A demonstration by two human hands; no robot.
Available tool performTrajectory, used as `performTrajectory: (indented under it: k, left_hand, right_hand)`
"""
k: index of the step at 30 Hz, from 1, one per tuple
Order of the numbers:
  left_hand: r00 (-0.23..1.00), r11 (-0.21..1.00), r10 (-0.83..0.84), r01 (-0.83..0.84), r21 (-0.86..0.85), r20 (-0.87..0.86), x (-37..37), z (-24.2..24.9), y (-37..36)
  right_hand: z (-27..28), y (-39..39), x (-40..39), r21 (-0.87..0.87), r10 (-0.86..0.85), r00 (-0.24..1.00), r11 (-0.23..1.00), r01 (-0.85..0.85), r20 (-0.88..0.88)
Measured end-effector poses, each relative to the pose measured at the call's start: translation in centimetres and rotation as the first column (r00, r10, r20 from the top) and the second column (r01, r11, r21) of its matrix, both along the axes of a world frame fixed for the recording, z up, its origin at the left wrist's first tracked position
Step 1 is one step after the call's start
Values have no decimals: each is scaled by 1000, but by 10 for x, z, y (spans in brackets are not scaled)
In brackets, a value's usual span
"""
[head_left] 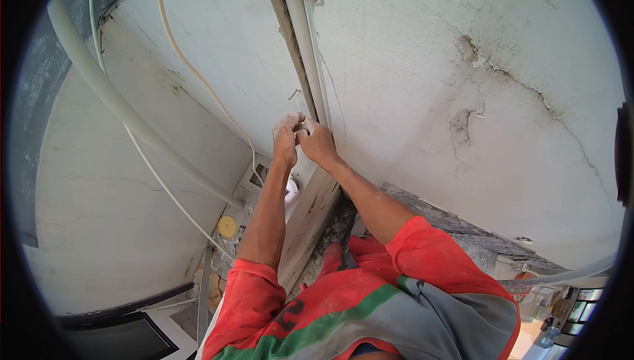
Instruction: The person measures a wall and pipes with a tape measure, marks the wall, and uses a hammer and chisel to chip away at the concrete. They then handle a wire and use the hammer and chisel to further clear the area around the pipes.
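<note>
My left hand (287, 137), dusty and pale with powder, is raised against the wall with its fingers curled. Beside it, my right hand (316, 141) is closed too, its fingertips meeting those of my left hand. A thin wire (298, 104) rises from between the fingertips towards a small metal piece (294, 94) on the wall. What else the fingers hold is too small to tell. Just to the right of the hands, pale pipes (305, 36) run down the wall next to a rough wooden strip (285, 26).
A thick pale pipe (125, 112) and thin cables (191, 66) hang at the left. Below the hands are a wooden beam (305, 218), a white round object (291, 190) and a yellow round cover (227, 226). The right wall (409, 49) is cracked.
</note>
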State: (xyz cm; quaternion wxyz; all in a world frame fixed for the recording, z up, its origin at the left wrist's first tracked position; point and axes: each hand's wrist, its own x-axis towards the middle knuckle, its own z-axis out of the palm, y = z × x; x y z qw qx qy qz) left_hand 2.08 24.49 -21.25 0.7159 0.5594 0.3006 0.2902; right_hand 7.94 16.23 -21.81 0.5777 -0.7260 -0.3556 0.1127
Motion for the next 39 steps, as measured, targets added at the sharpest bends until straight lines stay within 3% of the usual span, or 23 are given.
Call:
performTrajectory:
  k: [1, 4, 6, 8, 10, 13, 15, 19, 22, 25, 31, 34, 39]
  left_hand:
    - [1000, 997, 22, -20, 79, -16, 2, 2, 4]
    - [991, 961, -99, 120, 248, -95, 3, 11, 15]
    - [986, 975, 14, 23, 221, -165, -7, 26, 14]
    - [976, 976, 104, -63, 207, -193, -18, 25, 19]
    - [964, 935, 95, -2, 354, -247, -33, 9, 22]
    - [939, 872, 121, 54, 486, -323, -47, 1, 9]
    - [921, 839, 149, 76, 540, -360, -49, -6, 5]
    - [880, 630, 300, 107, 769, -369, -50, -22, 4]
    - [914, 547, 281, 100, 831, -294, -52, -20, 7]
    - [898, 828, 213, 43, 559, -385, -54, -1, 3]
    - [918, 854, 165, 50, 517, -361, -65, -5, 12]
    - [939, 876, 154, 13, 482, -306, -66, 5, 9]
    - [952, 859, 114, 49, 510, -283, -71, 9, 7]
  right_hand:
    - [-4, -1, -6, 5, 35, 999, 999, -35, -9]
    - [-29, -1, -28, -34, 171, 984, 984, -173, -55]
    - [-41, 6, -32, -90, 281, 955, 953, -289, -90]
    - [-35, 7, -25, -67, 72, 992, 995, -79, -105]
    - [-26, 14, -14, 27, -92, 981, 995, 98, -170]
    - [-3, 35, 5, 174, -88, 877, 966, 190, -472]
    - [5, 49, 11, 173, -113, 887, 962, 210, -447]
    - [27, 47, 11, 118, -259, 925, 947, 300, -278]
    - [15, 50, 20, 192, -269, 949, 935, 298, -162]
    - [18, 43, 19, 192, -330, 940, 920, 341, -87]
    - [18, 41, 22, 150, -323, 946, 936, 319, 4]
    - [14, 45, 26, 195, -315, 912, 943, 270, 263]
    - [20, 51, 25, 75, -284, 935, 959, 274, 213]
